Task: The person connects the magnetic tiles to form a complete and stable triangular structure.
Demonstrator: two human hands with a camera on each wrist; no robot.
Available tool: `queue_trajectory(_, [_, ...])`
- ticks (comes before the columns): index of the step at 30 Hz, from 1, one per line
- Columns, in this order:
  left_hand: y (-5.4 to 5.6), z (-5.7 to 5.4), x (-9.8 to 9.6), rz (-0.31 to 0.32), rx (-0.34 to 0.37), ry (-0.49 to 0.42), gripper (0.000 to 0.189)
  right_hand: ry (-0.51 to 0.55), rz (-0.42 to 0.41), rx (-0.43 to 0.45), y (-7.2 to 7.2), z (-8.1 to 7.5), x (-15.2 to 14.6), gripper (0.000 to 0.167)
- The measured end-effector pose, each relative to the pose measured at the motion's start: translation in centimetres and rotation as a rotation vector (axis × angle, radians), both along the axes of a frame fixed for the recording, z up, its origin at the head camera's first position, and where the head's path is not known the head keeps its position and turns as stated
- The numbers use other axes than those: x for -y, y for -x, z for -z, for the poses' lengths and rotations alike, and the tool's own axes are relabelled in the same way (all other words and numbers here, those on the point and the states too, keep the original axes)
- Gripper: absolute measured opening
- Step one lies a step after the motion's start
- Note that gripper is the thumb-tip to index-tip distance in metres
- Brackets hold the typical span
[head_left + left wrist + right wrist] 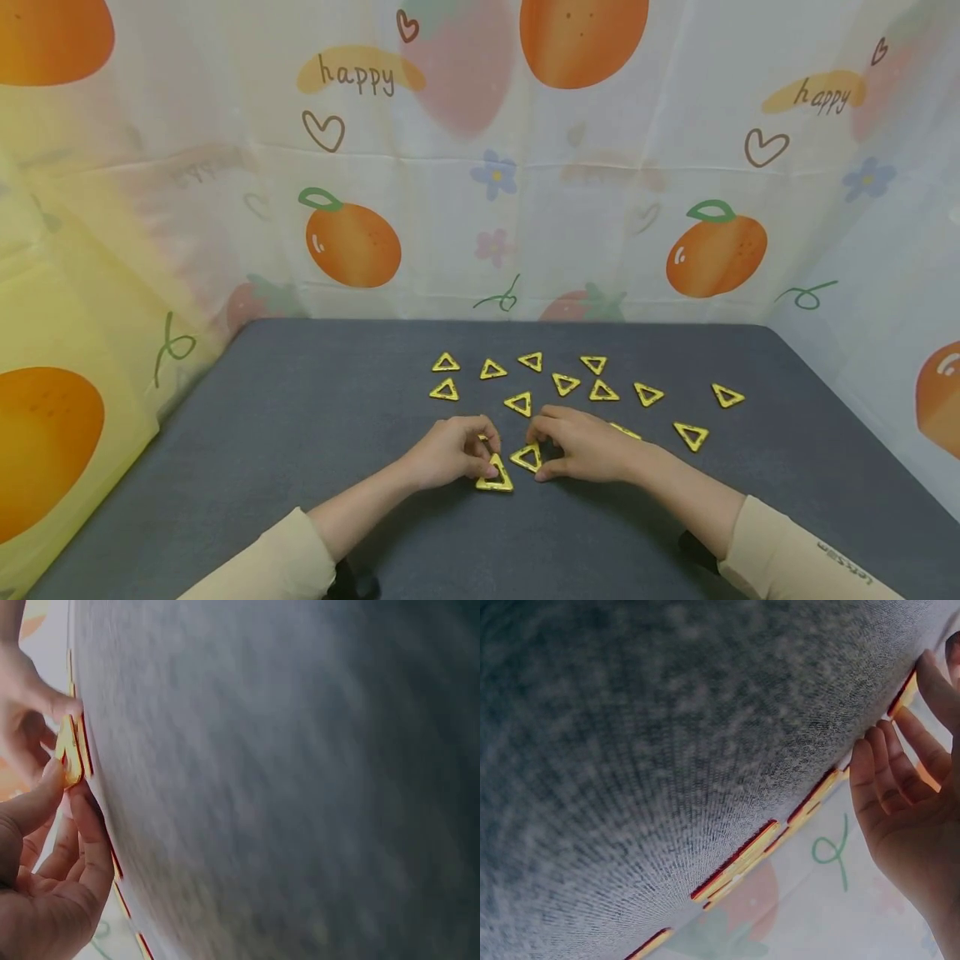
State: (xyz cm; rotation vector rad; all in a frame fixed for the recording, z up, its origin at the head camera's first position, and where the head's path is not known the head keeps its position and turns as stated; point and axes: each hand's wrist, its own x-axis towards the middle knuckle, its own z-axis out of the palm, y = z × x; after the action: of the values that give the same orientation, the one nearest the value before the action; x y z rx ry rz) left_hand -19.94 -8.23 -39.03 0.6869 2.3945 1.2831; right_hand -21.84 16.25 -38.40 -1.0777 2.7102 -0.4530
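Note:
My left hand (450, 454) pinches a yellow triangle frame (494, 482) between thumb and fingers, tilted up near the middle of the table. The left wrist view shows this triangle (70, 754) held at the fingertips of the left hand (56, 877). Just to the right, my right hand (588, 446) holds another yellow triangle (527, 457) by its edges, thumb on the near side and fingers on the far side. That piece (904, 691) lies on the table surface in the right wrist view, between thumb and fingers of the right hand (919, 787).
Several more yellow triangles lie scattered behind the hands, including one (518, 404) close by and one (691, 436) to the right. Another triangle (625, 431) is partly covered by the right hand. The dark grey table (300, 383) meets a printed cloth backdrop (435, 200).

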Motion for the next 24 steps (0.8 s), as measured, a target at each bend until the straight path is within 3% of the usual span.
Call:
queue_trajectory(9, [-0.9, 0.3, -1.8, 0.006, 0.05, -0.018, 0.018, 0.002, 0.001, -0.002, -0.1, 0.1, 0.0, 0.041])
queue_trajectory(24, [-1.3, 0.6, -2.7, -0.061, -0.063, 0.067, 0.017, 0.004, -0.001, -0.004, -0.1, 0.1, 0.0, 0.04])
